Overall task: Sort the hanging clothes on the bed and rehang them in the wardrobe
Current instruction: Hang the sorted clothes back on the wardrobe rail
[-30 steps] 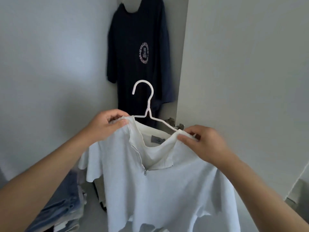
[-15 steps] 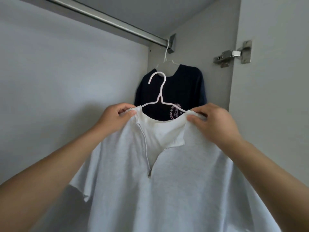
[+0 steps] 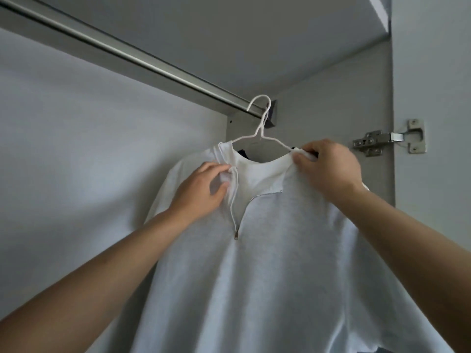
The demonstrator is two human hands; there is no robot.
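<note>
A white zip-neck top hangs on a white wire hanger, filling the middle of the view. The hanger's hook curves at the level of the metal wardrobe rail, near its right end; whether it rests on the rail I cannot tell. My left hand pinches the left side of the collar beside the zip. My right hand grips the top's right shoulder at the hanger's arm. A sliver of the dark navy T-shirt shows through the neck opening; the rest is hidden behind the white top.
The wardrobe's back wall spreads to the left. The rail bracket is fixed to the right side panel. The open door on the right carries a metal hinge. The wardrobe ceiling is close above the rail.
Both hands have lifted the white top and hanger up to the rail. My left hand has slid from the shoulder down to the collar by the zip. The navy T-shirt is now almost wholly covered.
</note>
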